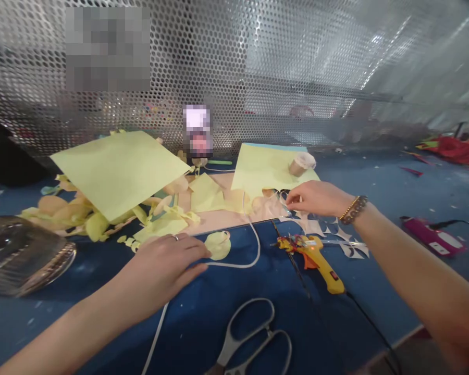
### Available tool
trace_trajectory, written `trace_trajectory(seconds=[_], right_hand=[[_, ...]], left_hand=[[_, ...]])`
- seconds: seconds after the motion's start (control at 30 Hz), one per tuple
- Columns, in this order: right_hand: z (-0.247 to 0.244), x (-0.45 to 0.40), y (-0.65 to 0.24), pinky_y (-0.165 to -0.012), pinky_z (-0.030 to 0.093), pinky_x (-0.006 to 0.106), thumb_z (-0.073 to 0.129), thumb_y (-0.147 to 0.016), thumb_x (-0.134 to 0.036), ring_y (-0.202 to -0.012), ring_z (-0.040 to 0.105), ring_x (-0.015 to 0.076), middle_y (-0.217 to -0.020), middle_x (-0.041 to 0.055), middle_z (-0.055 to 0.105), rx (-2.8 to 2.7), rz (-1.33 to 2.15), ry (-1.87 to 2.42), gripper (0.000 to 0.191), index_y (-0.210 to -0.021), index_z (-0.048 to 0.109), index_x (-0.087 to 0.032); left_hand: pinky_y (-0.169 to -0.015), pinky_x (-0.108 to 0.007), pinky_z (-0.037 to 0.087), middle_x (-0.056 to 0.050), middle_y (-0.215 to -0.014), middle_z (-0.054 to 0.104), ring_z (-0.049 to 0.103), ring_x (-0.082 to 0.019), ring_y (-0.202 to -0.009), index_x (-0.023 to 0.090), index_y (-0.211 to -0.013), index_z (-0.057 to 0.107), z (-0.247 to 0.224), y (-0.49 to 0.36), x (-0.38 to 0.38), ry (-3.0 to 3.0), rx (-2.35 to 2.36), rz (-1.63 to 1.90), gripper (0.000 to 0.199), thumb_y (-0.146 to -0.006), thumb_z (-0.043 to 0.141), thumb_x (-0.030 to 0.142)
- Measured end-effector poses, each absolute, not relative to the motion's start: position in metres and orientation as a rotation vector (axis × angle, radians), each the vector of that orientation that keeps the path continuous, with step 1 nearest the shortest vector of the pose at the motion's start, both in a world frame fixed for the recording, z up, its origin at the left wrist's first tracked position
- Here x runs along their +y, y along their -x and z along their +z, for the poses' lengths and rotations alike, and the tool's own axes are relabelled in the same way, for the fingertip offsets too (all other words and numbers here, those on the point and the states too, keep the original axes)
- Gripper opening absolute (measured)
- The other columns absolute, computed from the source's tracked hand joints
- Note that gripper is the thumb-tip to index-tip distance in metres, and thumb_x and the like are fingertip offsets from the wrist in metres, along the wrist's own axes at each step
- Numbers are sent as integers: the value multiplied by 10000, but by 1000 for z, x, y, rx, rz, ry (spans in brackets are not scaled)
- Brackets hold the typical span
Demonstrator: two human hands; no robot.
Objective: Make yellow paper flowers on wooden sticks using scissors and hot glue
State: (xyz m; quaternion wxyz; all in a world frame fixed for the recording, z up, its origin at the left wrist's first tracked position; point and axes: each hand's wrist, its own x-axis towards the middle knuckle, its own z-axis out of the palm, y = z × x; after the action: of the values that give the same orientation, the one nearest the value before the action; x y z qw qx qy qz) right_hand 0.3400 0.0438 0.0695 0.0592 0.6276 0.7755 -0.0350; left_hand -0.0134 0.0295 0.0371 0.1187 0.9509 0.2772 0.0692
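Observation:
My left hand (172, 263), with a ring on one finger, is closed with its fingertips at the edge of a round pale yellow paper piece (219, 247). A small curled bit sits on top of that piece. Farther right, my right hand (315, 199) pinches thumb and finger together over the white paper scraps (308, 225); what lies between the fingertips is too small to name. A yellow glue gun (318, 260) with a lit orange spot and multicoloured residue at its nozzle rests on the blue table below my right hand. Grey-handled scissors (254, 338) lie nearest me.
Yellow sheets (121, 172) cover a heap of cut paper petals (54, 208) at left. A glass jar (27, 255) lies near the left edge. A roll of tape (301, 164) sits on another sheet. A white cable (254, 250) crosses the middle. A purple box (433, 237) is right.

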Motion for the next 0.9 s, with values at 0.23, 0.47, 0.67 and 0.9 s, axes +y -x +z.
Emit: trace_trajectory(seconds=[0.23, 0.47, 0.67, 0.9], right_hand=[[47, 33, -335, -502, 339, 236, 549, -819, -402, -625, 604, 155, -715, 16, 691, 2363, -213, -1874, 227, -826, 702, -234], [51, 39, -341, -500, 326, 243, 503, -836, -354, -650, 599, 161, -746, 10, 697, 2324, -95, -1972, 216, -785, 674, -233], [70, 46, -357, -482, 283, 263, 459, -835, -357, -663, 605, 201, -779, 38, 707, 2152, 192, -2190, 248, -807, 672, -233], [86, 50, -373, -506, 320, 295, 427, -859, -404, -665, 611, 236, -841, 66, 711, 2042, 395, -2317, 288, -923, 668, -260]], left_hand=[[-829, -354, 465, -8, -1063, 671, 613, -207, -973, 290, -1052, 617, 34, 15, 29, -2753, 859, 135, 266, -921, 410, 392], [-878, -398, 464, -10, -1090, 676, 588, -226, -1043, 285, -1036, 624, 37, 24, 34, -2721, 942, 185, 261, -897, 446, 415], [-890, -393, 470, -9, -1091, 680, 595, -224, -1041, 289, -1044, 635, 40, 29, 35, -2721, 958, 199, 279, -891, 451, 432], [-888, -390, 474, -6, -1115, 673, 594, -231, -1055, 308, -1073, 630, 42, 43, 34, -2709, 1025, 203, 287, -888, 454, 438]])
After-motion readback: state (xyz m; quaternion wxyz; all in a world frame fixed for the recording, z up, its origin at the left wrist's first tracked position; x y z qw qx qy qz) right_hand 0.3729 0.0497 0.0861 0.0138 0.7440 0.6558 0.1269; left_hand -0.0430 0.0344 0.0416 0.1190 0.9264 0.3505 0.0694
